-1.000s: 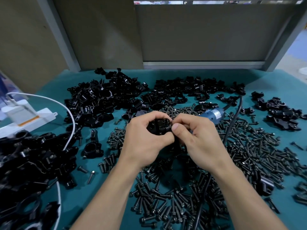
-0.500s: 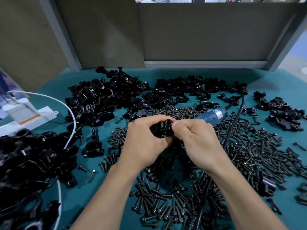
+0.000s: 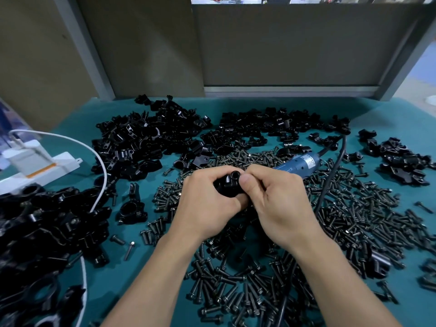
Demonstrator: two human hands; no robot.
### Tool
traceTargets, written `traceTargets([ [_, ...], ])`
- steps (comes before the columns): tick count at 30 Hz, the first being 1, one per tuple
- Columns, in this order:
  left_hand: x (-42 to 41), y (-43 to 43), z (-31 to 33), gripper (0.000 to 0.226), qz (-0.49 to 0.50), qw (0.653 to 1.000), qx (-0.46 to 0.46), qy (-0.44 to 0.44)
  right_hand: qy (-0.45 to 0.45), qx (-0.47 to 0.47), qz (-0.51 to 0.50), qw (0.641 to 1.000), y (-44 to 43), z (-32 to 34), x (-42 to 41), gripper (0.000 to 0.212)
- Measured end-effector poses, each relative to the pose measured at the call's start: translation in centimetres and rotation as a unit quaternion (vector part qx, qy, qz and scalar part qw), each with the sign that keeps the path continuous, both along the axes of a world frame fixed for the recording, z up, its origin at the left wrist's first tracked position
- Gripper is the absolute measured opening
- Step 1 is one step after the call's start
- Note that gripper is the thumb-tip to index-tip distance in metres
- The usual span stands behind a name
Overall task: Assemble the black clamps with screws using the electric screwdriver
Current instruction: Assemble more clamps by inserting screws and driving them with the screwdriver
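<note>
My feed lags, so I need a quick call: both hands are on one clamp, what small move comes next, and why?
Probably free the right hand and reach for the blue screwdriver lying just behind it, while the left hand holds the clamp. What looks like a screw sits head-up in the clamp, and no tool is in hand.

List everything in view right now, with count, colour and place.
held clamp: one, black, centre, gripped between both hands
loose clamps: many, black, piles at left, back and right
screws: many, dark, spread over centre and right
electric screwdriver: one, blue, lying on the screws behind the right hand
black cable: one, runs from the screwdriver
white cable: one, left side
white device: one, orange strip, far left
table: one, teal
left hand: grips clamp
right hand: pinches clamp
</note>
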State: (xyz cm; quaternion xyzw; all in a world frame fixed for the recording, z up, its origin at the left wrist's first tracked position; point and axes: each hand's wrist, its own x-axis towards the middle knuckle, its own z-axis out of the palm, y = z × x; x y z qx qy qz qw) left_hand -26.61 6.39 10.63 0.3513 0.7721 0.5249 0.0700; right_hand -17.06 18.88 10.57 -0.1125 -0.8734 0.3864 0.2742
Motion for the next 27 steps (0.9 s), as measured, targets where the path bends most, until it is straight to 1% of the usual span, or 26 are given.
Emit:
traceTargets([
  [2,0.0,0.0,0.0,0.040,-0.006,1.000,0.000,0.002,-0.006,0.000,-0.016,1.000,-0.2,-0.1,-0.3,0.042],
  [6,0.0,0.0,-0.1,0.032,-0.030,0.999,0.004,0.011,-0.012,-0.031,-0.017,0.999,-0.2,0.2,-0.3,0.045],
  [9,-0.1,0.0,-0.3,0.030,-0.044,0.999,0.011,-0.008,-0.024,-0.055,-0.018,0.998,-0.1,0.5,-0.3,0.051],
  [11,-0.3,0.1,-0.4,0.023,-0.046,0.998,0.020,-0.035,-0.011,-0.069,-0.011,0.997,0.2,0.7,0.0,0.044],
  [14,-0.4,0.1,-0.6,0.017,-0.039,0.998,0.018,-0.046,0.002,-0.066,0.020,0.998,0.6,0.9,0.4,0.016],
  [16,-0.3,0.2,-0.8,0.016,-0.033,0.999,0.014,-0.040,-0.007,-0.027,0.021,0.999,0.6,0.8,0.4,0.016],
  [18,-0.2,0.2,-0.8,0.015,-0.032,0.999,0.009,-0.041,-0.012,-0.001,0.015,1.000,0.4,0.5,0.2,0.022],
  [21,-0.2,0.2,-0.8,0.022,-0.034,0.999,-0.002,-0.028,-0.032,0.022,-0.013,0.999,0.2,0.3,-0.1,0.042],
  [24,-0.4,0.2,-0.8,0.026,-0.024,1.000,-0.005,-0.012,-0.055,-0.013,-0.027,0.998,0.3,0.3,-0.1,0.053],
  [26,-0.9,0.1,-1.0,0.027,0.018,0.999,0.006,-0.033,-0.082,-0.023,-0.085,0.993,0.9,0.4,0.1,0.063],
  [27,-1.2,-0.1,-1.2,0.028,0.044,0.998,0.014,-0.048,-0.103,-0.019,-0.130,0.986,1.5,0.4,0.3,0.064],
])
